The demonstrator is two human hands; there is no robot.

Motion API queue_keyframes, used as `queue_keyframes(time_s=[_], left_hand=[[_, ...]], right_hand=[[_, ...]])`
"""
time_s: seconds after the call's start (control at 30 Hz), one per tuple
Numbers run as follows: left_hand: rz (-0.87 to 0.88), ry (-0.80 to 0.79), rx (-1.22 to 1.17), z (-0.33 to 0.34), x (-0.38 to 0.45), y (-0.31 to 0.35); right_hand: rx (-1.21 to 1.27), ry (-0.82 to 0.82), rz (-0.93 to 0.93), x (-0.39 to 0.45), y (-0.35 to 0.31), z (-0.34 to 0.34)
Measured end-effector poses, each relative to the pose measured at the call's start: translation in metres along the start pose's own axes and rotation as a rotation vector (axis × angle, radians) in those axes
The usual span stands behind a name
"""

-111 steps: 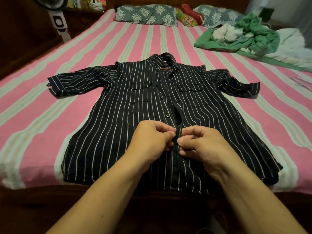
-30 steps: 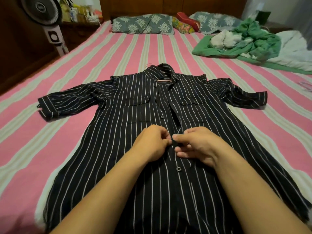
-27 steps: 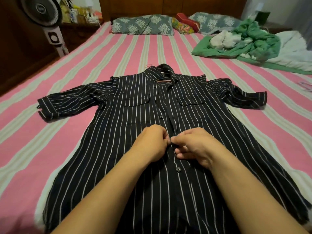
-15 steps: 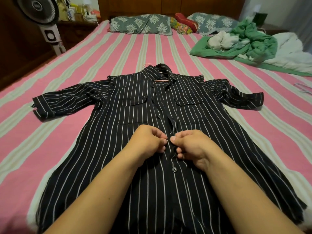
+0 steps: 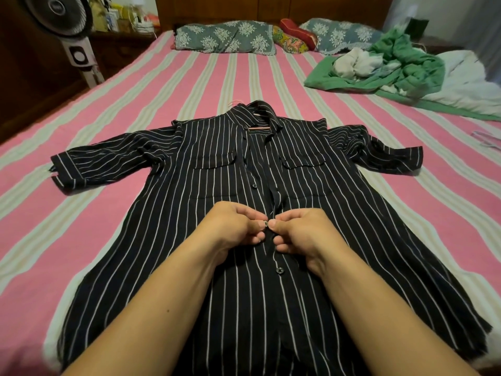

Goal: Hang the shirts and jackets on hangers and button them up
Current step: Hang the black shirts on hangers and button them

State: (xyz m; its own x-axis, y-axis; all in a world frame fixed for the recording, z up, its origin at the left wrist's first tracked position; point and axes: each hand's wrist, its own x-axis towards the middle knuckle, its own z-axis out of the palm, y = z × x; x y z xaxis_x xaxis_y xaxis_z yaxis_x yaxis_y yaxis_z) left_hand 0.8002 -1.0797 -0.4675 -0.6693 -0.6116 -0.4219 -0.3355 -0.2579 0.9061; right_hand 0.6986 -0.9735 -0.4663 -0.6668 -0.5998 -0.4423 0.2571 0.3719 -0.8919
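Now: shirt [image 5: 189, 240], dark with thin white stripes, lies flat and face up on the bed [image 5: 108, 109], collar toward the headboard, hem toward the camera. Sleeves spread to both sides. Hanger [image 5: 259, 128] sits inside the collar, a pink bar showing in the neck opening, its hook poking out past the collar on the bedspread.

Left hand [image 5: 233, 227] and right hand [image 5: 301, 232] meet at the placket, mid-chest, just below the two flap pockets. Both have fingers curled. Thumbs and forefingers pinch the front edges of the shirt, with a small button [image 5: 266, 223] caught between the two thumb tips. Whether it is through its hole, cannot tell. Forearms lie over the lower half of the shirt.

Below the hands the front is closed, one fastened button [image 5: 279, 270] showing on the placket. Above them the front gapes in a narrow slit up to the collar, with a loose button [image 5: 254, 186] on the left panel.

Bedspread is pink with pale stripes. Two patterned pillows [image 5: 225, 36] at the head, a small bright cushion [image 5: 291, 39] between them. Heap of green and white clothes [image 5: 393, 66] at the far right of the bed. Fan [image 5: 61, 12] stands off the bed's far left corner.
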Motion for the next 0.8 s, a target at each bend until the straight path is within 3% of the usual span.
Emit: queue_keyframes(time_s=[0.3, 0.63, 0.8], left_hand=[[0.042, 0.019, 0.072, 0.001, 0.001, -0.001], [0.043, 0.06, 0.199, 0.002, 0.0, -0.001], [0.071, 0.087, 0.241, 0.005, 0.0, -0.001]], right_hand=[[0.048, -0.072, 0.037, -0.001, -0.003, -0.006], [0.032, -0.299, 0.127, -0.003, -0.013, -0.022], [0.033, -0.278, 0.101, -0.002, -0.011, -0.019]])
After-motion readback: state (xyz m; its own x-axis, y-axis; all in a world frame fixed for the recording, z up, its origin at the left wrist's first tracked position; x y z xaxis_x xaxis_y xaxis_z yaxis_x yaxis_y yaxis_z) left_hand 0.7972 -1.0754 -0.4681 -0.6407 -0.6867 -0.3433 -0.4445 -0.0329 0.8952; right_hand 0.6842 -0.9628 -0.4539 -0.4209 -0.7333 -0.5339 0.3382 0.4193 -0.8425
